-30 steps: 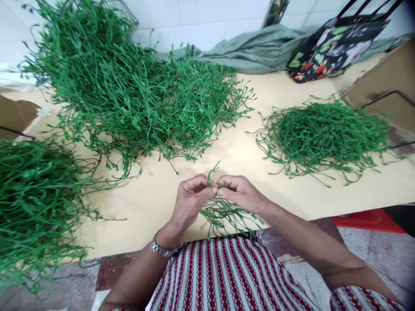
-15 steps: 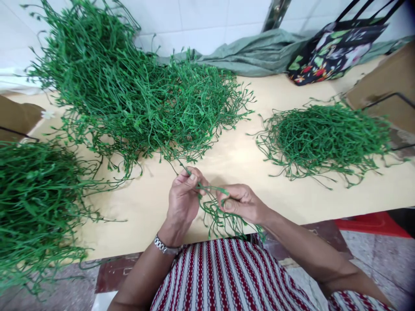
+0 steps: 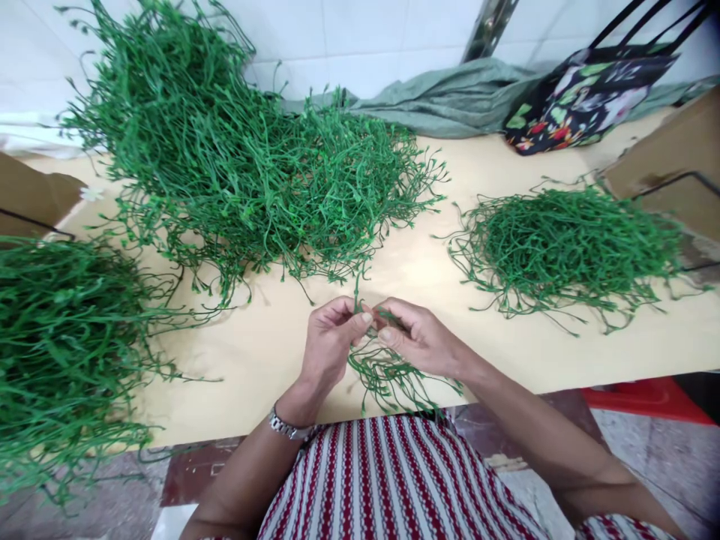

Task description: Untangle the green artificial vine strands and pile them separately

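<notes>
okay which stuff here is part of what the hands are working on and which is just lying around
In hand: left hand, right hand, green stem sprig, big stem pile, right stem pile, left stem pile.
Lying about: floral bag, grey-green cloth, cardboard box.

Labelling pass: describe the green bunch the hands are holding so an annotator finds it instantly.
Start at the pale table, near edge, centre. The left hand and right hand meet fingertip to fingertip there, pinching a small bunch of green stems that hangs below them. Unlike the big heaps, it is held, not lying loose.

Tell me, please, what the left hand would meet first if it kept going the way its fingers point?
Most likely the right hand: the left hand points its fingertips straight at it, both pinching the same green stem bunch. They look nearly touching, though depth is unclear.
</notes>
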Demonstrator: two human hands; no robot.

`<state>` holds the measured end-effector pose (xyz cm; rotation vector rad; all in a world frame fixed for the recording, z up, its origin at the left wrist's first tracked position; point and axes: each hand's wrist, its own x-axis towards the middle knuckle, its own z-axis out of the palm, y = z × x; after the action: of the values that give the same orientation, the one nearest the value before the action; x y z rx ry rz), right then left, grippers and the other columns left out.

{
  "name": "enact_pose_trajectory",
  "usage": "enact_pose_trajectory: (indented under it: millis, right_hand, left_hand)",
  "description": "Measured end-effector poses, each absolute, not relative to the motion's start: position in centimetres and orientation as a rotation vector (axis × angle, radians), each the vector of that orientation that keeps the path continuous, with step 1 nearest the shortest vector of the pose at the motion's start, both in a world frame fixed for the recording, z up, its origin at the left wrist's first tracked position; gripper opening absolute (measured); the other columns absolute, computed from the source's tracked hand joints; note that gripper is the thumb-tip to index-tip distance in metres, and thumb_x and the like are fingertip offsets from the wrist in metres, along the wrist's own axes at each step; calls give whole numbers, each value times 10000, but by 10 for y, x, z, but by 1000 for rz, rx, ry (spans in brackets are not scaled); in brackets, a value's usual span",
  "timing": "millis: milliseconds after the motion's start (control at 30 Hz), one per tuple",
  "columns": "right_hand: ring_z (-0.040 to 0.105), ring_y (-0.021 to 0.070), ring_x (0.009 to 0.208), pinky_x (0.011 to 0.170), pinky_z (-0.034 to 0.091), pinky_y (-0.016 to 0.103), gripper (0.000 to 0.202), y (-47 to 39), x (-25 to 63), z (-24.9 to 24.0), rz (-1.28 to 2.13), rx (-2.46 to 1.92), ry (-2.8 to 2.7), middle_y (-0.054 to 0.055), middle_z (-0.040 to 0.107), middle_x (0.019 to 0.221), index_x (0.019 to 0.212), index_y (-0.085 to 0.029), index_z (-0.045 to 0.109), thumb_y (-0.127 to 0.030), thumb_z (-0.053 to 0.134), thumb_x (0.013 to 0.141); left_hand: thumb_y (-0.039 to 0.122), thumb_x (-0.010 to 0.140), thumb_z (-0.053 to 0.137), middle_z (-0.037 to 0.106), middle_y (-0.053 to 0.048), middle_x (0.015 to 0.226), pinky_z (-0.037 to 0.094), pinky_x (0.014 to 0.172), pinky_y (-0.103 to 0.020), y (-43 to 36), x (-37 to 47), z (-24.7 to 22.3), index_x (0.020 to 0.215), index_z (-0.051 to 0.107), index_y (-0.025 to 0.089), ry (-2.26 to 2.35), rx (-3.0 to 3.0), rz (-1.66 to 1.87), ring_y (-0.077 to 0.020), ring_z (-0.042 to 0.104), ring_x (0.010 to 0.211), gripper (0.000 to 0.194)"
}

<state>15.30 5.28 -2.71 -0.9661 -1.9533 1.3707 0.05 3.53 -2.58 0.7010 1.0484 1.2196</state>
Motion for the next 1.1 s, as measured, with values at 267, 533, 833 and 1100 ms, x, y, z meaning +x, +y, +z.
enact_pose_trajectory:
  millis: [267,533,833,1100]
  right_hand:
    - [370,70,614,538,304,189,159,45,143,-40,1553,-1056,-1747,-36,361,690,719,-155,468,-273,555,781]
    - [361,58,589,517,289,183,172,44,142,-40,1425,-1129,-1710,-42,373,667,673,-152,473,-244,599,745]
    - [351,56,550,496,284,190,189,40,140,-37,1407,-1117,-1650,-39,422,647,677,-154,505,-282,633,731]
    - [381,59,554,511,303,195,137,42,149,-40,1564,-923,-1644,-26,467,681,737,-148,543,-251,633,735]
  left_hand:
    - [168,614,711,617,12,536,311,392,-152,33,3,-26,638,660,132,1105,785,1280,-30,406,400,68]
    - [177,645,700,606,17,581,339,405,-153,31,-2,-28,690,656,137,1092,844,1272,-33,420,422,75]
    - [154,578,755,591,-10,682,427,585,-201,28,-9,-25,740,600,131,948,816,1060,-110,554,644,226]
    - [192,631,726,595,-18,647,370,499,-181,29,-17,-21,731,613,119,874,931,959,-79,500,548,167]
